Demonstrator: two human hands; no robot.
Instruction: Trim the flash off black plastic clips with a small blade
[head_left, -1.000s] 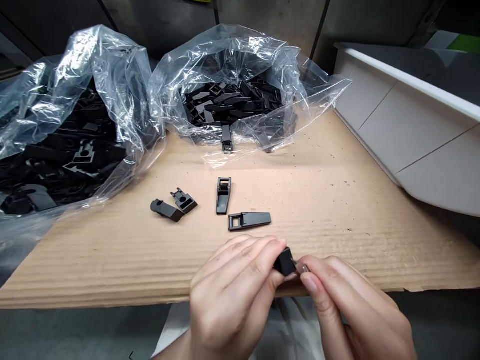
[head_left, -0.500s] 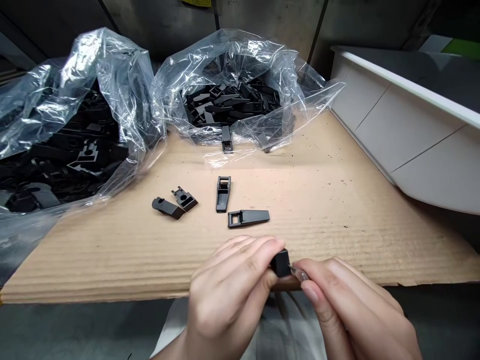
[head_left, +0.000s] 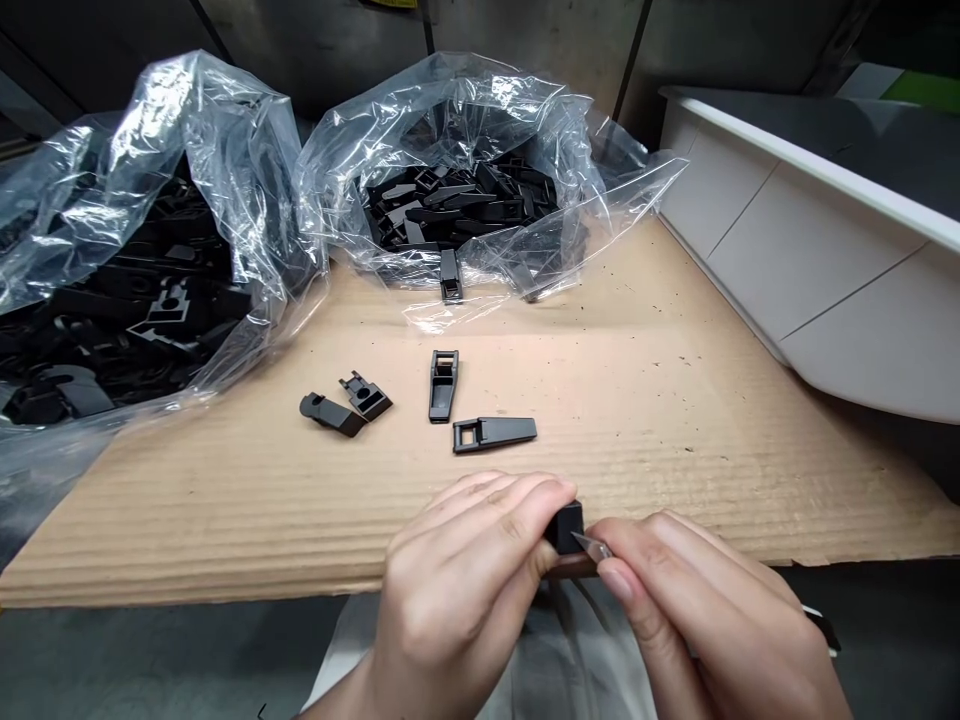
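Note:
A black plastic part [head_left: 568,528] is pinched in my left hand [head_left: 469,580], over the front edge of the cardboard. My right hand [head_left: 694,600] grips a small pointed blade [head_left: 592,545], whose tip touches or nearly touches the part's right face. Most of the blade's handle is hidden by my fingers. Beyond my hands lie a tapered black clip [head_left: 496,433] on its side and another one [head_left: 444,386] pointing toward me. To their left, a dark block with prongs [head_left: 365,395] rests against a rounded black piece [head_left: 331,414].
An open clear bag [head_left: 465,205] full of black clips stands at the back, one clip [head_left: 450,276] at its front rim. Another bag [head_left: 180,290] with black parts is at the left. A pale bin [head_left: 810,240] occupies the right side of the cardboard sheet [head_left: 225,520].
The blade has tilted, its tip now further left across the part's face. Both hands have shifted slightly. The view has moved a little.

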